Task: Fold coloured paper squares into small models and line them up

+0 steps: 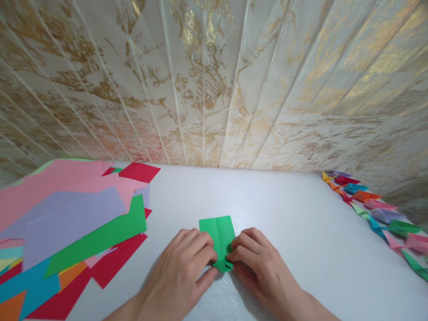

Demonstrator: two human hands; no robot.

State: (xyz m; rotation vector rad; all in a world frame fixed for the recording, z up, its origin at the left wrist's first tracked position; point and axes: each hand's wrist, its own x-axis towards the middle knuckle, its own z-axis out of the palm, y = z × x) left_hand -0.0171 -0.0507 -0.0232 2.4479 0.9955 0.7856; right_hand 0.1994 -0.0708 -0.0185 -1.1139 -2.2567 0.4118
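Observation:
A small piece of green paper lies on the white table in front of me, with a crease down its middle and its near end folded to a blunt point. My left hand grips the lower left edge, fingers curled and thumb beside the folded tip. On the lower right edge, my right hand pinches the paper close to a small raised fold. The fingertips of both hands partly cover the near corners.
Loose sheets of coloured paper are heaped at the left. Along the right edge stand rows of small folded paper figures in many colours. A white wall panel with gold patterns rises behind the white table.

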